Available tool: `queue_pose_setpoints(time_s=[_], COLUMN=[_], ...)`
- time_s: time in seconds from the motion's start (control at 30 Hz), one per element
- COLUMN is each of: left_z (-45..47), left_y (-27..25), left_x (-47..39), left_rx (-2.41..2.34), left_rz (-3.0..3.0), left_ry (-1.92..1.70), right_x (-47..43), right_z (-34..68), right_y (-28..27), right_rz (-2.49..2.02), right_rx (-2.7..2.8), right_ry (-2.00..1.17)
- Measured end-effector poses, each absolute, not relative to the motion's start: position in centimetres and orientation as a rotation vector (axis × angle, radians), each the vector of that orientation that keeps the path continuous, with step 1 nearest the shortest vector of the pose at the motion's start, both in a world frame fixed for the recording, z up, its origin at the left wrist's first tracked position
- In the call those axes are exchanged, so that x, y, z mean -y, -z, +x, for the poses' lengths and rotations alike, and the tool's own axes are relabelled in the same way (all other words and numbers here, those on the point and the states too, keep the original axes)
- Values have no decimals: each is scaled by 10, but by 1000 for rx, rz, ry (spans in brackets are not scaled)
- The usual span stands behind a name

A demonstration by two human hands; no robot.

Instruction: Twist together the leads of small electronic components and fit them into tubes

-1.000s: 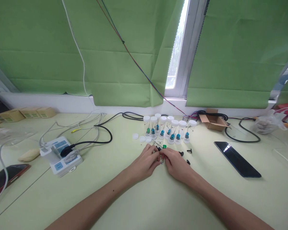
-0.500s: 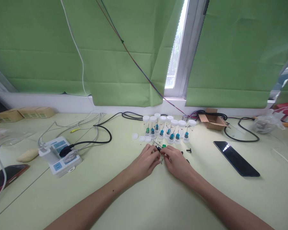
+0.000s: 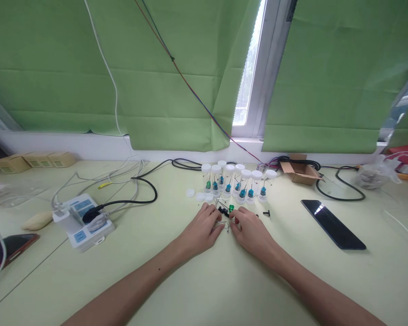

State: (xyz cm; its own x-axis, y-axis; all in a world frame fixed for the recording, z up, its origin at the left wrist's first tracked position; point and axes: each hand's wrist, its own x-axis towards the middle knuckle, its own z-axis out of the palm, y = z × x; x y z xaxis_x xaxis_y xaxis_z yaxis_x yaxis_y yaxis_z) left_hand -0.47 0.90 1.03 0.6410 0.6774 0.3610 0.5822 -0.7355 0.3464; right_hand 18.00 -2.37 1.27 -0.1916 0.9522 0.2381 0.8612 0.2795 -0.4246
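At the middle of the table my left hand has thumb and fingers closed around a thin metal rod. The rod points towards my right hand, whose fingers are bent in a pinch; what they hold is too small to tell. Just beyond the fingertips lie small black parts and a green piece. More thin metal pieces lie behind these. A group of clear tubes with white lids stands farther back, with blue or green pieces and thin rods inside.
Loose white lids lie left of the tubes. A black T-shaped part and a phone are on the right. An open cardboard box stands behind. A power strip with cables sits left, near another phone.
My hands have moved slightly apart and the black parts between them now show more clearly. The thin rod has come into view between my fingertips. The whole view has shifted a little.
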Motion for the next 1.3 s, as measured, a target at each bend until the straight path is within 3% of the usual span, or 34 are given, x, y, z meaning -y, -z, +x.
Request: queue_pose_setpoints(time_s=[1.3], left_z=[-1], left_y=[0], left_x=[-13], left_rx=[-1059], left_rz=[2377], left_ry=[-748], right_x=[25], right_z=[180], right_y=[-14], right_rz=[-1715], right_rx=[2174], right_ry=[-373])
